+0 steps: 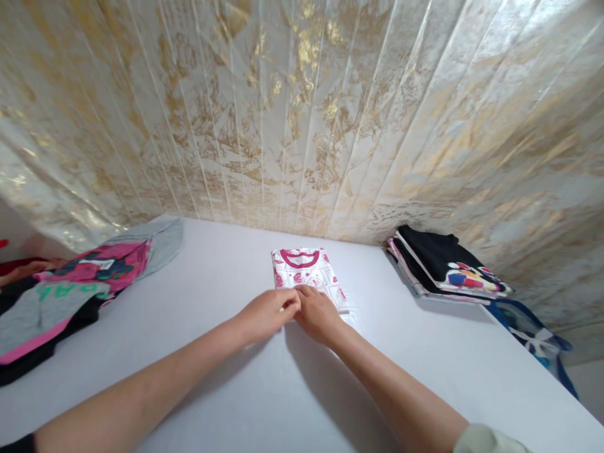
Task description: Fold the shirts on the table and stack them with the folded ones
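Observation:
A folded white T-shirt (311,277) with a dark pink neckband and pink prints lies flat on the white table, its neck toward the wall. At its near edge my two hands meet, fingers touching. My left hand (271,309) is closed, fingers curled to the thumb with a small gap between them. Bent over the lower part of the shirt, my right hand (316,313) is closed too. The fingertips are partly hidden, so whether either hand pinches the cloth does not show.
A stack of folded clothes (443,264), black on top, sits at the back right. Beside it, a blue item (533,340) hangs at the table's edge. Loose clothes (80,283) are heaped at the left. The gold-patterned wall covering (292,126) borders the white table (212,264).

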`<action>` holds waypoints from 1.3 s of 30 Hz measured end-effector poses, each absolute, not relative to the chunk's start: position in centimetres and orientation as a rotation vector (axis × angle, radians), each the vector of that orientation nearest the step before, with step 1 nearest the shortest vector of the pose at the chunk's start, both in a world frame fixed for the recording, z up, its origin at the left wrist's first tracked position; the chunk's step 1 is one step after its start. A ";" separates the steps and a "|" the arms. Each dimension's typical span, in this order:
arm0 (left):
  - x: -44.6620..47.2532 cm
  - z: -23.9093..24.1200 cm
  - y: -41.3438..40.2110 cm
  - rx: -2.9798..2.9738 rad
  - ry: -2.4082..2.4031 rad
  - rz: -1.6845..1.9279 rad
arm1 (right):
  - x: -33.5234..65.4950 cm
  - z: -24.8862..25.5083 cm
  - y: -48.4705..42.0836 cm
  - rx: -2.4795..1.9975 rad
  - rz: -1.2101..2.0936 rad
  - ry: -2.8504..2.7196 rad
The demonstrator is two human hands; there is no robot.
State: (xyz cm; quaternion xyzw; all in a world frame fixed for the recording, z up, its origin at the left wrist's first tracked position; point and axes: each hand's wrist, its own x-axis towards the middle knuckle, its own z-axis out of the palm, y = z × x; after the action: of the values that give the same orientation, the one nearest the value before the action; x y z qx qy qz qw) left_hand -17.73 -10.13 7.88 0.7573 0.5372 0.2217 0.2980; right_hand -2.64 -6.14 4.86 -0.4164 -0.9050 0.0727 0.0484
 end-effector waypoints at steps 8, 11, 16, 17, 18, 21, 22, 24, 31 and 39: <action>-16.9 1.4 -5.8 2.391 1.751 0.628 | -0.5 6.0 -8.1 -1.253 0.325 -2.769; -16.3 0.6 -6.2 2.398 1.777 0.540 | 0.9 4.5 -5.3 -1.517 0.113 -2.599; -15.7 1.9 -6.1 2.337 1.888 0.386 | 2.5 3.0 -1.5 -1.778 -0.015 -2.493; -15.6 2.2 -5.9 2.331 1.909 0.396 | 2.7 3.3 -0.8 -1.795 0.000 -2.501; -15.4 2.5 -5.6 2.334 1.922 0.419 | 2.8 3.7 -0.1 -1.803 0.013 -2.496; -15.0 2.6 -4.7 2.401 1.880 0.491 | 2.8 4.5 2.2 -1.774 0.058 -2.375; -14.9 2.5 -4.4 2.420 1.852 0.492 | 2.7 4.4 3.0 -1.754 0.091 -2.338; -14.9 2.0 -4.1 2.421 1.830 0.460 | 2.8 3.7 4.2 -1.709 0.166 -2.294; -15.0 1.1 -3.8 2.380 1.853 0.454 | 3.1 0.9 5.5 -1.501 0.258 -2.129; -15.6 1.8 -3.5 2.358 1.922 0.627 | 2.5 1.1 5.1 -1.659 0.112 -2.108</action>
State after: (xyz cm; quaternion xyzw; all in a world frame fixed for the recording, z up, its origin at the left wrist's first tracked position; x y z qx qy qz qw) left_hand -15.60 -3.48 1.81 0.7590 0.6187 0.2020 0.0180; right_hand 2.51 5.07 1.06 -0.6018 -0.7647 0.0407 0.2267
